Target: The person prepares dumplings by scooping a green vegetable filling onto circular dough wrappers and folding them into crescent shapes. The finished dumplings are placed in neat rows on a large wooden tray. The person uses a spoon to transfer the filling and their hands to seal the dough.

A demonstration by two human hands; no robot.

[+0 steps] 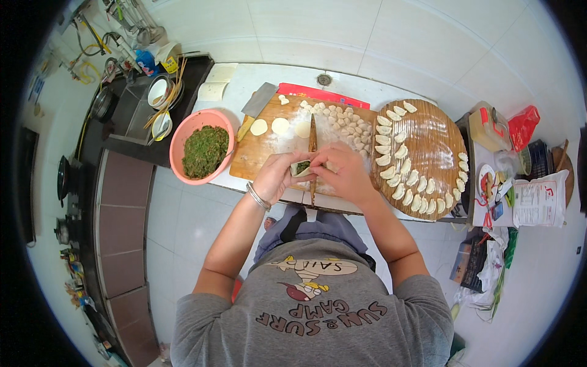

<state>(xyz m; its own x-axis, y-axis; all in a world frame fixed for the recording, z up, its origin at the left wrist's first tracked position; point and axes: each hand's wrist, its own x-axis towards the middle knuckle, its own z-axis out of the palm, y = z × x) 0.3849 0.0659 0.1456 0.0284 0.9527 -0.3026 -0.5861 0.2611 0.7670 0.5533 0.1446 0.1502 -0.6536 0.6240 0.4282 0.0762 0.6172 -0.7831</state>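
Far upper left of the frame, a dark sink (131,113) holds metal bowls (160,92) and a pair of chopsticks (166,101). Just right of it, on the white worktop (244,76), sits a pink bowl (183,137) heaped with chopped green filling (205,151). Next along, the wooden cutting board (260,153), dusted with flour, carries a cleaver (257,103), a few flat round wrappers (280,126) and a pile of small dough pieces (345,122). A rolling pin (312,137) lies across the board, running down toward the hands.

Centre frame now: the left hand (278,176), a metal bangle (257,197) on its wrist, cups a dumpling (301,167) with green filling showing in the fold. Its grip is curled round the wrapper from below. The right hand (343,174) meets it from the other side, thumb and fingers pinched together on the dumpling's edge. The dumpling sits between both hands, just above the near edge of the board.

Right of the hands, a round woven tray (431,144) holds finished dumplings (391,153) lined up in curved rows. Far right, a red bag (523,125), a yellow-lidded box (488,127) and a white paper sack (541,199) crowd the worktop's end.
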